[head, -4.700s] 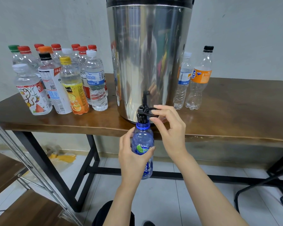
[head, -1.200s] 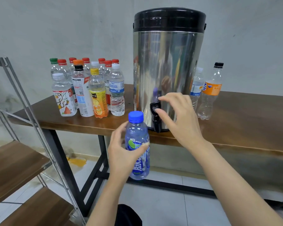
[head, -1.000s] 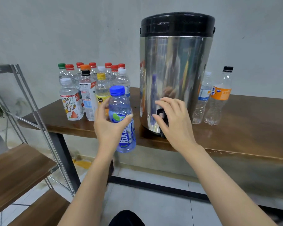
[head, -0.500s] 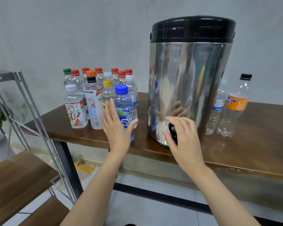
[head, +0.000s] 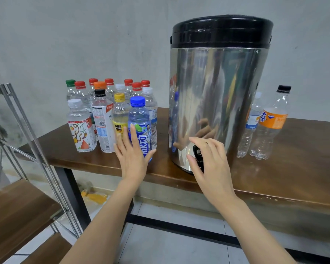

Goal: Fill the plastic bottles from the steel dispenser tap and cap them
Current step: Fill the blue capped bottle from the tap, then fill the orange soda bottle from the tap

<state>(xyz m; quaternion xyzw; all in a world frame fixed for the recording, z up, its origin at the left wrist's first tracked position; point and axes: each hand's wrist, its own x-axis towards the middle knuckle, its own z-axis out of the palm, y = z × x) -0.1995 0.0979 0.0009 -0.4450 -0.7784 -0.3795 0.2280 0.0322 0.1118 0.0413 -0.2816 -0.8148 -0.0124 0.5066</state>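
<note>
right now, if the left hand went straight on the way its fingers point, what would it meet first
The blue-capped bottle; the left hand seems to touch its label, though depth is unclear.

Head camera looks forward and down, close over the table (head: 274,180).

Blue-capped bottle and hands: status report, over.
Left hand open, fingers on blue-capped bottle. Bottle capped, upright on table. Right hand curled at tap, grip unclear. Other bottles close behind it.
</note>
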